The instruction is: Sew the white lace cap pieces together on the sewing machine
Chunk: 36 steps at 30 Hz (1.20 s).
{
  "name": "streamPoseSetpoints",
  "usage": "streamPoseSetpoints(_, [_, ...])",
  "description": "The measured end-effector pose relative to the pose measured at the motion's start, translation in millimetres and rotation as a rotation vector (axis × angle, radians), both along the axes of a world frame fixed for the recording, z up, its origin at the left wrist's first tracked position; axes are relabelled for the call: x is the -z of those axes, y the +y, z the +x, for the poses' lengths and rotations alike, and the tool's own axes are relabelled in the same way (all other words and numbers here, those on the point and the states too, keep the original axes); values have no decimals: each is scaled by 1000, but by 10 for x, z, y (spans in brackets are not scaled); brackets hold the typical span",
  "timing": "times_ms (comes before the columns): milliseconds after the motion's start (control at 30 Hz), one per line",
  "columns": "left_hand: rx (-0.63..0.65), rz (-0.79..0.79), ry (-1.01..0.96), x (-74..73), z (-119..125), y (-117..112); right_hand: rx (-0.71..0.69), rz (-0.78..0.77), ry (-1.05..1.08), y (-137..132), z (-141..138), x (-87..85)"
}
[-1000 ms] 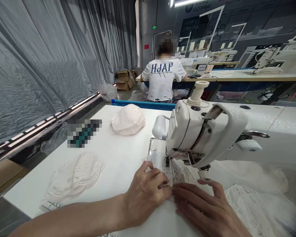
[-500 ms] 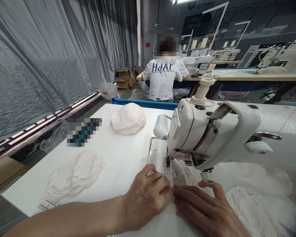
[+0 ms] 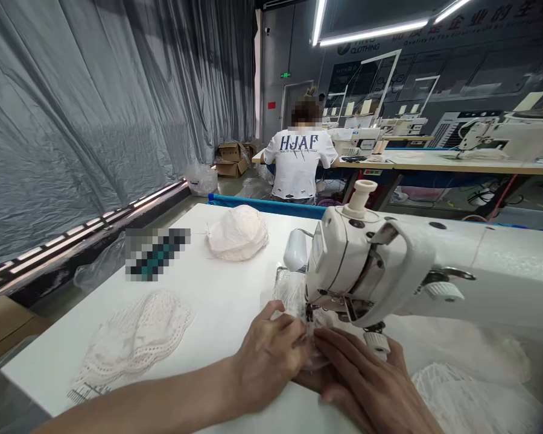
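Observation:
A white sewing machine [image 3: 389,265] stands on the white table [image 3: 217,301], its head over the needle area. A small piece of white lace fabric [image 3: 294,295] lies under the needle. My left hand [image 3: 266,355] rests with curled fingers pinching the near edge of that lace. My right hand [image 3: 362,380] lies flat beside it, fingers pressed together on the same piece, touching the left hand just in front of the presser foot.
A stack of white lace pieces [image 3: 136,337] lies at the left of the table, a rounded pile [image 3: 238,232] at the far side, more lace [image 3: 470,398] at the right. A person in a white shirt [image 3: 298,157] sits ahead at another table. Grey plastic sheeting [image 3: 95,102] hangs along the left.
Both hands have slid forward toward the needle, pushing the lace further under the machine head. The view has tilted up slightly.

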<state>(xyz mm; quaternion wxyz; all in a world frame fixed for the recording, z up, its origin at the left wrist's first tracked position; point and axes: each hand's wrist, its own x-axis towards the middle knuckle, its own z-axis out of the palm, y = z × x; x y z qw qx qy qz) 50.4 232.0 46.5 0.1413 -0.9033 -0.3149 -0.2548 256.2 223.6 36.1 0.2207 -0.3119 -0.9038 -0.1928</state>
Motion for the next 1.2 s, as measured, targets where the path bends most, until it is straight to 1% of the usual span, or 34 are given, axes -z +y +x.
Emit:
streamPoseSetpoints(100, [-24,-25,29,21,-2,79,62,17,-26,48,28,94])
streamPoseSetpoints(233, [-40,-18,42,29,2,117,54,32,-45,69,53,138])
streamPoseSetpoints(333, [-33,-10,50,-1,6,97,42,47,-55,62,57,108])
streamPoseSetpoints(500, [-41,10,111,-53,-7,26,-30,76,-30,28,76,-22])
streamPoseSetpoints(600, [-52,-3,141,-69,-29,-8,-55,82,-34,16,106,-66])
streamPoseSetpoints(700, [-39,-31,146,-90,-50,-20,-48,86,-52,21,133,-73])
streamPoseSetpoints(867, [-17,-31,144,-120,-54,-23,-41,107,-83,41,143,-78])
streamPoseSetpoints(1067, [-19,-17,87,-66,-36,-23,-41,104,-92,23,131,-91])
streamPoseSetpoints(1200, [-26,-15,90,-44,-56,-11,-12,78,-83,26,131,-55])
